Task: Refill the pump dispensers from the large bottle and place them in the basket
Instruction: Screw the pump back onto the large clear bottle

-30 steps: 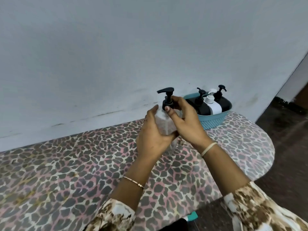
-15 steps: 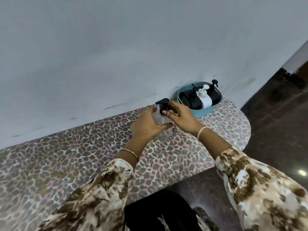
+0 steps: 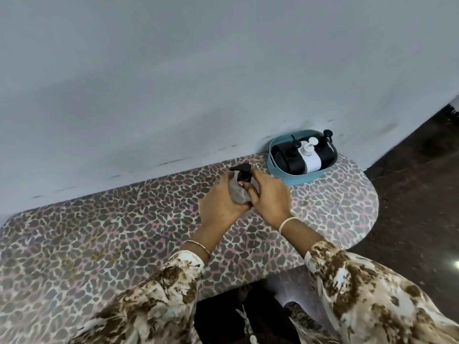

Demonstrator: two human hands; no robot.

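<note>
**Reader:** Where is the dispenser, and who has hold of it?

**Describer:** A clear pump dispenser (image 3: 239,192) stands on the leopard-print counter (image 3: 124,232), close to the grey wall (image 3: 173,83). The left hand (image 3: 219,207) wraps its grip around the body. The right hand (image 3: 269,197) closes its grip around the black pump collar (image 3: 243,178), fingers curled at the neck. Both grips are holding the same bottle.

**Reader:** And the basket?

**Describer:** A teal basket (image 3: 295,178) sits just to the right of the hands, against the wall. Two black dispensers and a white one (image 3: 310,160) lie leaning inside it. The large bottle is not in view.

**Reader:** How would that clear one feel to carry?

**Describer:** Judging by its look, it is thin plastic, light when empty and noticeably heavier once filled. The wall probably gives a little under a squeeze, so a hard grip with a loose pump could push liquid out. It may be slick if soap has run down it.

**Reader:** Where should one take hold?

**Describer:** Around the middle of the body, as the left hand does, keeping it upright. The pump head is a poor handle unless the collar is screwed tight; I cannot tell whether it is.
</note>
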